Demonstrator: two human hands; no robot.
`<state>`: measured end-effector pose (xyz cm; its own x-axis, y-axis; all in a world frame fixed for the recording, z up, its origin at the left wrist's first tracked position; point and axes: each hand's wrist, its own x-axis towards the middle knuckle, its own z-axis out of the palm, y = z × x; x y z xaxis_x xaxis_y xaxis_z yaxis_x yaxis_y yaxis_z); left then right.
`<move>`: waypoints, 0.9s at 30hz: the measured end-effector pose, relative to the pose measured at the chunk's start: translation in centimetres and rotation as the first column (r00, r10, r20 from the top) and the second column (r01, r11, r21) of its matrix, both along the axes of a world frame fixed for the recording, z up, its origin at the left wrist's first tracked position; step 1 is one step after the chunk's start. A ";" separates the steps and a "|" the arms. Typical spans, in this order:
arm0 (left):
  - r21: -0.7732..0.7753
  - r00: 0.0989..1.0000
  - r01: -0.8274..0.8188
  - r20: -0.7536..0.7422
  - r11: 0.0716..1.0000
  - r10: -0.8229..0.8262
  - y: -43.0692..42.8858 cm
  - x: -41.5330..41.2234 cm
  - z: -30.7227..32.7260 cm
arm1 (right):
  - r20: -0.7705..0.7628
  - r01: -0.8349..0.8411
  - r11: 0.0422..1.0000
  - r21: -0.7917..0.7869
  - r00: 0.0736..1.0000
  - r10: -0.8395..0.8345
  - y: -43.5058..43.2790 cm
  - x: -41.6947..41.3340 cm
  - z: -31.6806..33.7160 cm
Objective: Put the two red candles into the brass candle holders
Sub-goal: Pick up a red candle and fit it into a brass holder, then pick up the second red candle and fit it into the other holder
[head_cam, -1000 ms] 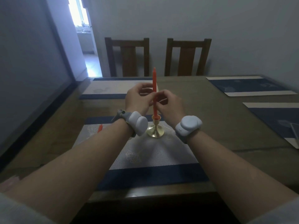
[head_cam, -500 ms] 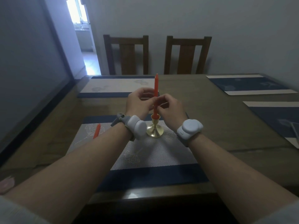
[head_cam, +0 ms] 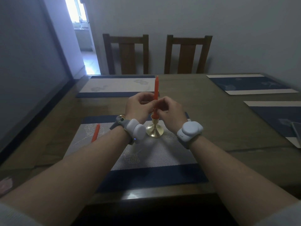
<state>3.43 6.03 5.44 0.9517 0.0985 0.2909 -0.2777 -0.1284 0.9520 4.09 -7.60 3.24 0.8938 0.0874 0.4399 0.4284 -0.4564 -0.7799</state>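
A red candle [head_cam: 156, 88] stands upright with its foot in the cup of a brass candle holder [head_cam: 154, 130] on the near placemat [head_cam: 156, 154]. My left hand [head_cam: 138, 106] and my right hand [head_cam: 171, 108] both pinch the candle's lower shaft from either side. A second red candle [head_cam: 95, 135] lies flat on the mat's left part, partly hidden by my left forearm. A sliver of a second brass holder [head_cam: 120, 116] peeks out behind my left wrist.
Two wooden chairs [head_cam: 126, 54] stand at the far side of the brown table [head_cam: 219, 128]. More placemats lie at the far left [head_cam: 117, 86] and on the right [head_cam: 249, 84]. A doorway opens at the back left.
The candle has sunk lower between my hands and its foot now sits in the holder's cup. My view has shifted, so the lying candle and the second holder show more.
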 end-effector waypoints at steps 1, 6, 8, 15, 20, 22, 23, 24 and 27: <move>0.002 1.000 -0.001 -0.003 1.000 0.001 0.0 0.0 -0.1 | -0.004 0.000 1.000 0.003 1.000 0.000 0.0 0.0 0.0; 0.018 1.000 0.022 -0.015 1.000 -0.022 0.3 -0.4 -0.5 | -0.028 0.011 0.999 0.039 1.000 -0.010 -0.3 -0.3 -0.2; -0.003 1.000 0.019 -0.025 1.000 -0.019 0.7 -0.6 -0.5 | -0.034 0.032 0.998 0.052 0.999 -0.031 -0.5 -0.5 -0.3; -0.102 0.999 0.009 -0.033 0.995 -0.012 4.3 -2.3 -0.9 | -0.009 0.069 0.996 0.050 0.998 -0.068 -0.1 -2.5 -0.4; -0.060 0.994 -0.076 -0.084 0.995 0.070 9.6 -4.0 -2.1 | -0.070 -0.052 0.999 -0.013 0.996 0.051 3.7 -4.3 -1.0; -0.024 0.988 -0.131 -0.089 0.991 0.129 11.9 -4.9 -2.8 | -0.101 -0.118 0.993 -0.025 0.988 0.115 6.0 -4.7 -1.4; 0.001 0.981 -0.170 -0.098 0.985 0.169 13.2 -5.4 -3.3 | -0.113 -0.146 0.989 -0.037 0.984 0.141 7.4 -5.0 -1.7; 0.010 0.974 -0.197 -0.114 0.980 0.197 13.4 -5.5 -3.5 | -0.120 -0.151 0.987 -0.058 0.982 0.144 7.9 -5.1 -1.9; 0.041 0.934 -0.299 -0.191 0.953 0.301 15.4 -6.0 -4.5 | -0.150 -0.181 0.968 -0.172 0.976 0.156 11.2 -5.4 -2.8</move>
